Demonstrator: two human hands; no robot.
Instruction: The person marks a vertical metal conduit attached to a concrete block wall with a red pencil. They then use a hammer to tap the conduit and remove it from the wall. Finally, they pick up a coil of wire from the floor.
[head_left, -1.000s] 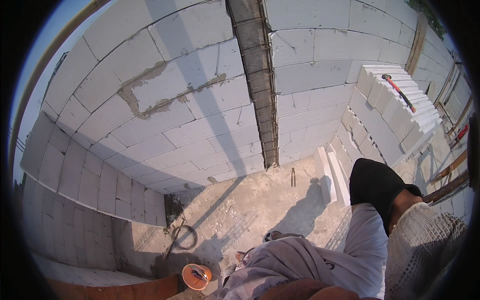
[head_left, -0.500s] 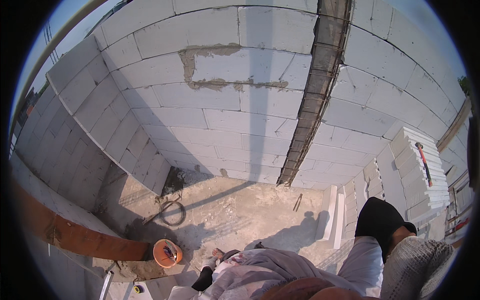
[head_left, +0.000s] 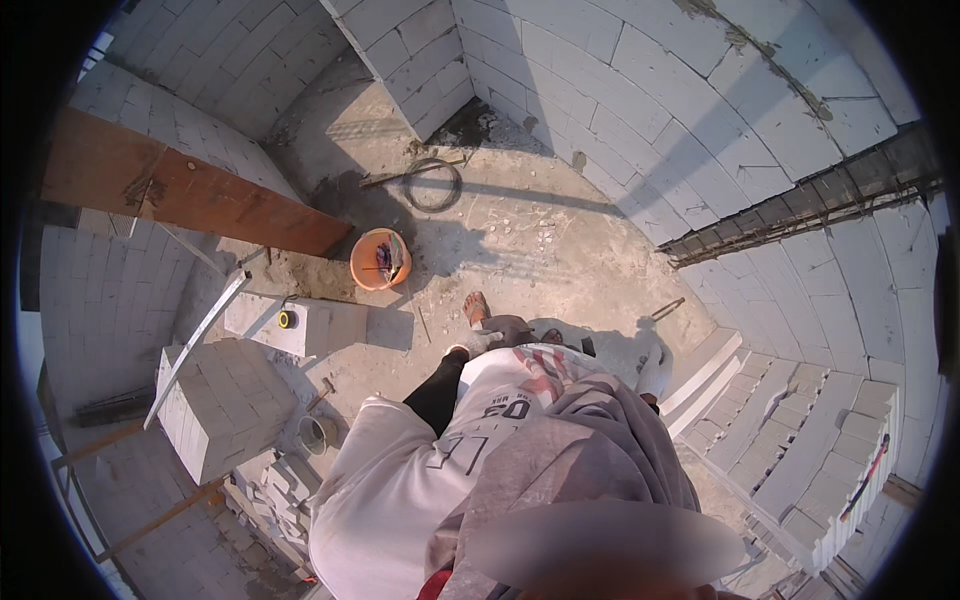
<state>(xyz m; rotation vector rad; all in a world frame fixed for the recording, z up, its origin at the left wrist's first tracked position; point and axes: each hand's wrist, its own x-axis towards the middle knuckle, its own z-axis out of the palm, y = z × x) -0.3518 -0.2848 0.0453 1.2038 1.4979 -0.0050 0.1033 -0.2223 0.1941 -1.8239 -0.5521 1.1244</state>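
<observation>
My left hand (head_left: 480,342), in a pale glove with a black sleeve behind it, lies on my dark trouser leg above my bare foot (head_left: 475,307). Its fingers look stretched out, and nothing shows in them. On the other side of my body, my right hand (head_left: 653,372) hangs low in a whitish glove beside long white blocks (head_left: 703,375). Its fingers cannot be made out. An orange bucket (head_left: 366,276) with tools in it stands on the floor ahead to the left.
A coil of dark hose (head_left: 432,186) lies near the wall corner. Pincers (head_left: 668,308) lie on the floor at right. A yellow tape measure (head_left: 287,319) sits on a white block; a metal straightedge (head_left: 195,345) leans nearby. Stacked blocks (head_left: 800,430) stand at right.
My view has swung down and to the left. My right hand, raised and close at the right before, is now down beside my body. My left hand stays by my leg.
</observation>
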